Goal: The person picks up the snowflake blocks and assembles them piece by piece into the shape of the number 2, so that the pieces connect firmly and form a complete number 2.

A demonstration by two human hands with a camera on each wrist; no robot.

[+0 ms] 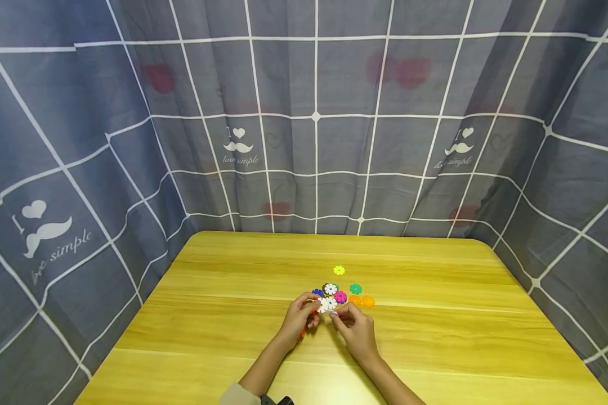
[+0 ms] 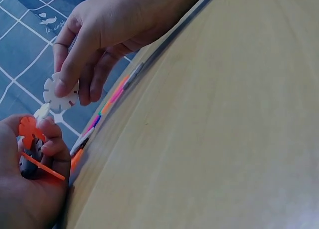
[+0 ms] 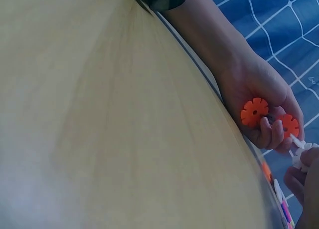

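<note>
One white disc [image 2: 55,100] is being pinched by right fingers [image 2: 72,69] over the bench [image 1: 451,349]; left fingers [image 2: 56,148] are gripping a disc cluster [image 2: 30,129]; joining is likely requiring square, notch-to-notch alignment (and light pressure).

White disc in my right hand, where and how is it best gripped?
I'd pinch the white disc by its flat faces near the rim, coming from the side of your right hand. It's thin, so its faces suit a pinch, and that should leave the rim notches facing your left hand free.
</note>
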